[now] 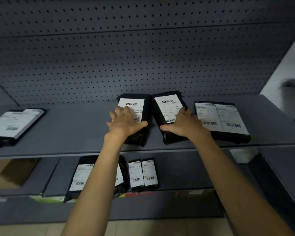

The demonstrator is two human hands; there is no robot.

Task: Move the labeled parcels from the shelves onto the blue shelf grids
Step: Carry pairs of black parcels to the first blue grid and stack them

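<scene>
Two bare forearms reach up from the bottom edge toward the upper grey shelf [75, 126]. Left hand [124, 122] lies palm-down, fingers spread, on the left middle parcel [136, 120], covering the lower left part of its white barcode label; thumb points right across the black wrap. Fingers look flat rather than curled round it, so pressing on top, not clearly gripping. Right hand [184, 124] sits on the right middle parcel [167, 116], fingers over its right edge, thumb stretched left along the near end; looks like a grasp, though the underside contact is hidden. Both parcels are black-wrapped, lying flat on the shelf, side by side and touching or nearly so at the far end, splaying apart toward the near edge.

Just right of them, a wider flat parcel [223, 121] with two labels side by side lies on the same shelf, close to the right hand. Far left on that shelf, well apart, another labeled parcel [15, 125] lies flat at an angle.

Lower shelf [186, 176]: a large labeled parcel [80, 178] partly hidden behind the left forearm, and just right of it a small pair of labeled parcels [143, 174] side by side. Grey pegboard back panel [143, 57] rises behind the upper shelf. Frame is slightly blurred.
</scene>
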